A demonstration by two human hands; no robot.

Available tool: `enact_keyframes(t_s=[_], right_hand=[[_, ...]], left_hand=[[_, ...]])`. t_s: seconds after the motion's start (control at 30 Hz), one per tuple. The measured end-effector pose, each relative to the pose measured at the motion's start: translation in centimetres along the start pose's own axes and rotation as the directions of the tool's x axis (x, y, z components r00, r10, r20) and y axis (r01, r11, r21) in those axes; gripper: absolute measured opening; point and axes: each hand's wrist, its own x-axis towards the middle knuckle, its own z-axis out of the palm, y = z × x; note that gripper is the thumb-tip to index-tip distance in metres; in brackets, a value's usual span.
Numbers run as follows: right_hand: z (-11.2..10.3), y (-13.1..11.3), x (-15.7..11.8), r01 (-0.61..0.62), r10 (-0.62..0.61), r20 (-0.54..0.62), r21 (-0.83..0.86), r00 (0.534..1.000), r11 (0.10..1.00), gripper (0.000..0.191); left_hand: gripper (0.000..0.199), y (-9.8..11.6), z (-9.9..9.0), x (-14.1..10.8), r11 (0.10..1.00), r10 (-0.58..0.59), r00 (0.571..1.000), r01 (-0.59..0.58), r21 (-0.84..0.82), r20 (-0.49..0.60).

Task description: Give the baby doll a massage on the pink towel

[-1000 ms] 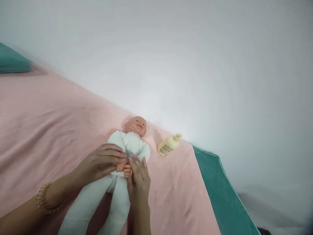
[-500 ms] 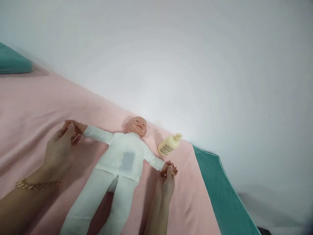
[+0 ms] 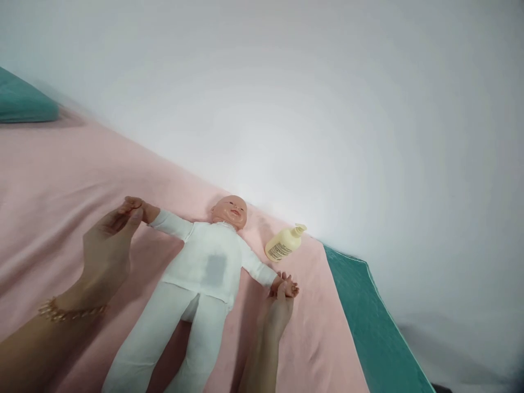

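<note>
A baby doll [image 3: 194, 256] in a white cloth body lies on its back on a pink sheet [image 3: 315, 327], its arms spread and its bald head [image 3: 230, 212] toward the wall. At the left, my left hand [image 3: 108, 248] pinches the doll's hand [image 3: 137, 206] between thumb and fingers. On the other side my right hand [image 3: 278, 314] is closed around the doll's other hand [image 3: 290, 286], with the thumb on top. Small plastic fingers stick out past my grip there. The doll's feet are cut off by the lower edge of the view.
A pale yellow pump bottle [image 3: 282, 245] lies tilted on the sheet beside the doll's right-side arm. Green fabric [image 3: 368, 316] shows at the right edge, and a green cushion-like thing [image 3: 27, 101] at the far left. A white wall [image 3: 286, 109] rises behind.
My left hand has moved to the right, toward the doll's body, bringing the doll's hand inward and slightly up. My right hand has stayed nearly in place.
</note>
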Motion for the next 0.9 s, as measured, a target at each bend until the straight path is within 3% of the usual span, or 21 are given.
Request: enact_keyframes(t_s=[0.07,0.13,0.23,0.3,0.37,0.43,0.53,0.6,0.67,0.77,0.9], right_hand=[[0.8,-1.3,-1.2,0.056,-0.056,0.020,-0.004,0.998,0.998,0.055],[1.4,-2.3,-2.2,0.098,-0.096,0.057,-0.028,0.994,0.995,0.060],[2.1,-2.8,-3.6,0.186,-0.174,0.157,-0.066,0.972,0.980,0.066],[2.3,-2.4,-4.5,0.295,-0.263,0.259,-0.091,0.929,0.951,0.059],[2.4,-1.7,-5.2,0.426,-0.350,0.397,-0.122,0.849,0.897,0.047],[2.5,-1.2,-5.6,0.562,-0.416,0.542,-0.130,0.730,0.817,0.038],[2.7,-1.1,-5.9,0.751,-0.501,0.703,-0.073,0.505,0.656,0.042],[2.9,-1.3,-5.8,0.835,-0.534,0.758,-0.025,0.374,0.549,0.047],[3.1,-1.5,-5.7,0.882,-0.546,0.783,-0.009,0.299,0.471,0.051],[3.2,-1.6,-5.7,0.925,-0.551,0.799,-0.019,0.242,0.380,0.050],[3.1,-1.6,-5.7,0.948,-0.543,0.812,-0.035,0.211,0.316,0.048]], left_hand=[[0.039,1.2,0.5,-0.7,0.996,0.038,0.999,-0.036,-0.081,0.022],[0.040,1.6,1.0,-1.5,0.994,0.101,0.986,-0.093,-0.065,0.129],[0.034,0.7,1.5,-2.7,0.962,0.261,0.904,-0.272,-0.015,0.337],[0.024,-0.1,1.9,-3.1,0.875,0.470,0.778,-0.474,-0.102,0.417],[0.018,-0.7,2.3,-3.3,0.733,0.656,0.599,-0.651,-0.196,0.459],[0.019,-1.0,2.6,-3.2,0.623,0.736,0.452,-0.744,-0.243,0.504],[0.022,-1.3,2.7,-2.8,0.548,0.746,0.325,-0.796,-0.258,0.581],[0.022,-1.7,2.6,-2.7,0.542,0.713,0.301,-0.809,-0.225,0.634],[0.022,-2.2,2.6,-2.5,0.548,0.676,0.293,-0.813,-0.195,0.677],[0.024,-2.8,2.6,-2.4,0.544,0.652,0.277,-0.819,-0.181,0.706],[0.021,-2.9,2.6,-2.3,0.519,0.662,0.248,-0.832,-0.194,0.707]])
